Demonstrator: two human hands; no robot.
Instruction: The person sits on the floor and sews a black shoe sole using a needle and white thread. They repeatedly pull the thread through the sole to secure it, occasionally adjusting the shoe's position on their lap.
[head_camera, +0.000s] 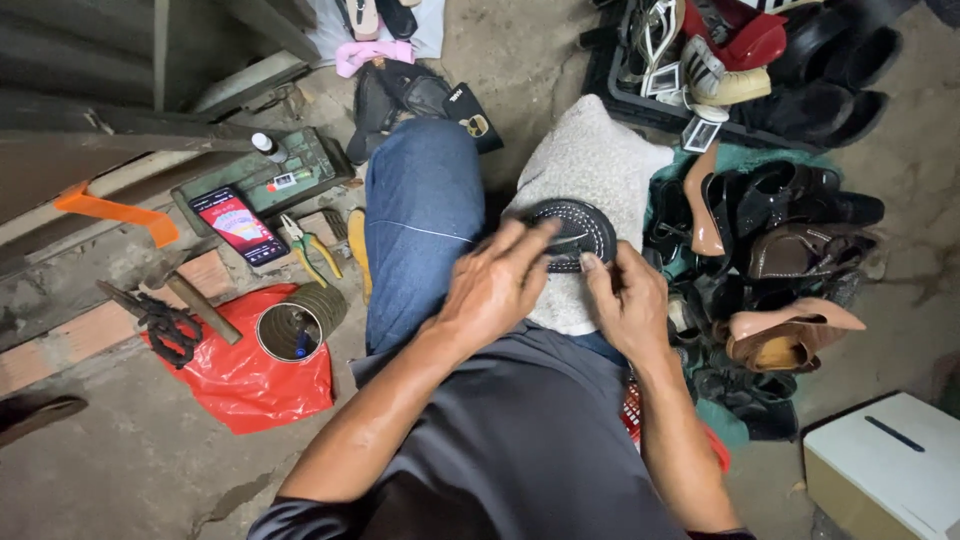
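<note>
A black sandal (575, 230) with pale stitching around its sole lies on a whitish woolly cloth (590, 160) over my right knee. My left hand (495, 285) rests flat on the sandal's near left side, fingers spread across it. My right hand (628, 300) pinches the sandal's near edge with thumb and fingers. My left leg in blue jeans (420, 220) stretches away beside it.
On the left lie a phone (238, 225) with a lit screen, a green metal box (280, 175), pliers (312, 250), a tin can (295, 325) on red plastic (255, 385), a hammer (200, 305). Piled shoes (770, 240) sit right; a white box (885, 460) at lower right.
</note>
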